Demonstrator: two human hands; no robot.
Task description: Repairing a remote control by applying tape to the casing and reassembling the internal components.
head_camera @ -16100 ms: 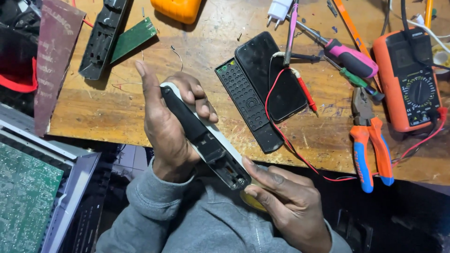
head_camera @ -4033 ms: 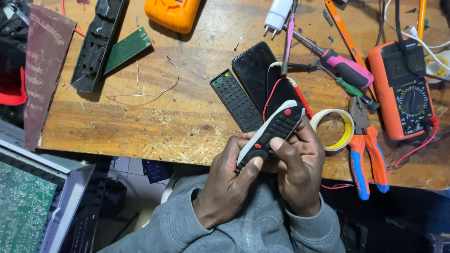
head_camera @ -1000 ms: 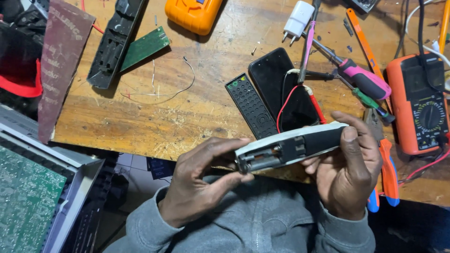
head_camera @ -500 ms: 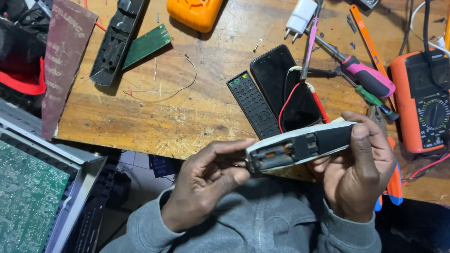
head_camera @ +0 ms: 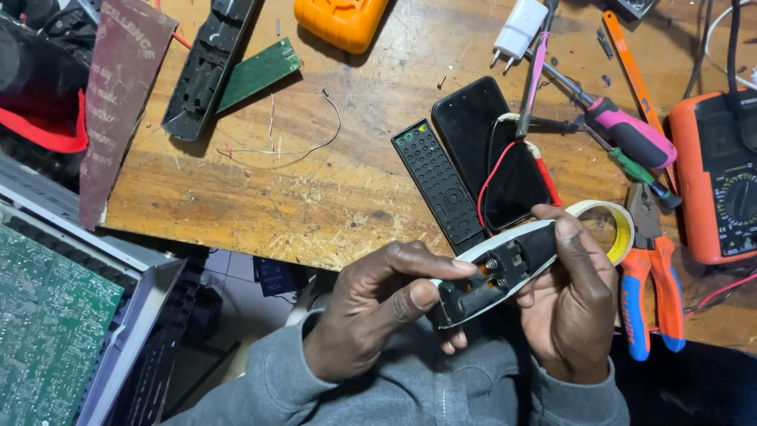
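Both hands hold a remote control casing (head_camera: 497,272) just off the near edge of the wooden table (head_camera: 331,197), above the person's lap, with its open battery compartment turned up toward the camera so the spring contacts inside can be seen. The left hand (head_camera: 378,312) has a narrow grip on the near end, thumb and forefinger pinching it and the fingertips right at the compartment, apparently to steady it and reach the contacts. The right hand (head_camera: 572,304) wraps the far end from below, its thumb laid along the pale upper edge, a closed grip that carries the weight and keeps the casing tilted. On the table just beyond lie a black rubber keypad (head_camera: 438,185) and a dark smartphone (head_camera: 493,150) side by side, with a red wire across the phone. A roll of tape (head_camera: 611,225) sits just right of the hands, orange-handled pliers (head_camera: 650,284) beside it, a pink-handled screwdriver (head_camera: 623,130) farther off, and an orange multimeter (head_camera: 721,177) at the right edge.
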